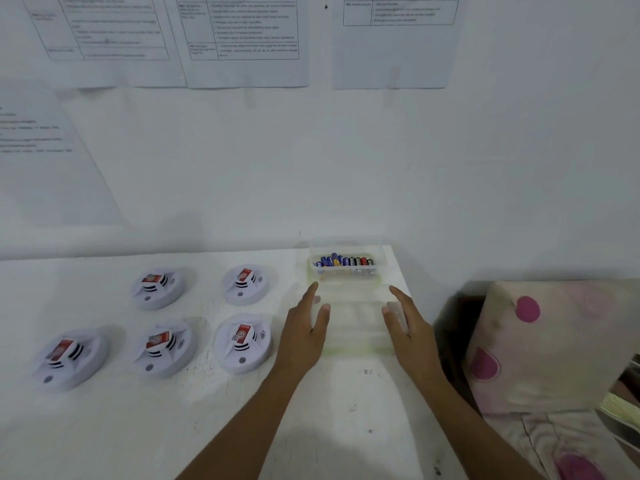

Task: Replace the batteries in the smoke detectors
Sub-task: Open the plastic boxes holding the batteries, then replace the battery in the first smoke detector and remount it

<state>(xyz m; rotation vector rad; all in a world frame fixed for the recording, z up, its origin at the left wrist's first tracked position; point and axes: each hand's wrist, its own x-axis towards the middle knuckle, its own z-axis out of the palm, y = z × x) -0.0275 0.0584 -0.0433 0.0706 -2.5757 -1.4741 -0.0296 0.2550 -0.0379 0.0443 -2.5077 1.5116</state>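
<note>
Several white round smoke detectors lie on the white table (104, 427), each with a red-labelled battery on top; the nearest to my hands is one detector (242, 342). A clear plastic box (379, 268) at the table's back right holds a row of blue, black and red batteries (343, 261). Just in front of it lies a blurred clear lid with a green rim (353, 327). My left hand (304, 327) presses its left side and my right hand (408, 327) its right side, fingers stretched forward, thumbs on the rim.
A white wall with taped printed sheets (242, 36) rises behind the table. Past the table's right edge sits a pale cushion with pink spots (554, 341) on patterned fabric.
</note>
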